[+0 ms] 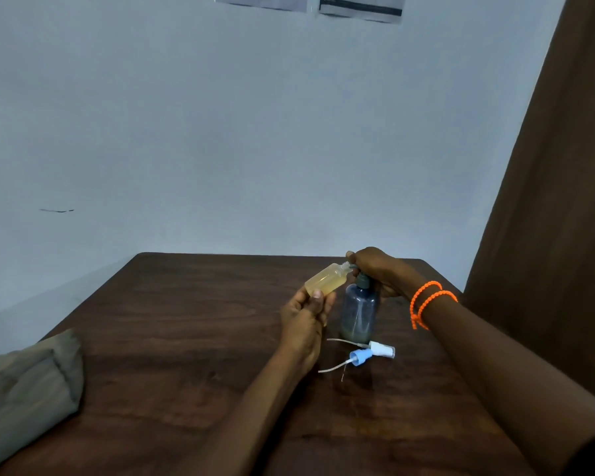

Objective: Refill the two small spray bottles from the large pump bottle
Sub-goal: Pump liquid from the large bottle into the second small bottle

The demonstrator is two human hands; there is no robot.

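Observation:
My left hand (306, 317) grips the base of a small clear spray bottle (327, 278) with yellowish liquid inside. The bottle is tilted, its open neck up against the spout of the large pump bottle (359, 312). That bluish translucent pump bottle stands upright on the wooden table (186, 338), with only a little liquid at its bottom. My right hand (378, 269) lies over the dark pump head, fingers curled around it. Two loose spray caps with dip tubes lie in front: a white one (382, 349) and a blue one (360, 357). I see no second small bottle.
A folded grey-beige cloth (28, 389) lies at the table's left front edge. A pale wall stands behind the table, and a brown curtain (547, 235) hangs at the right. Orange bead bracelets (426, 302) circle my right wrist.

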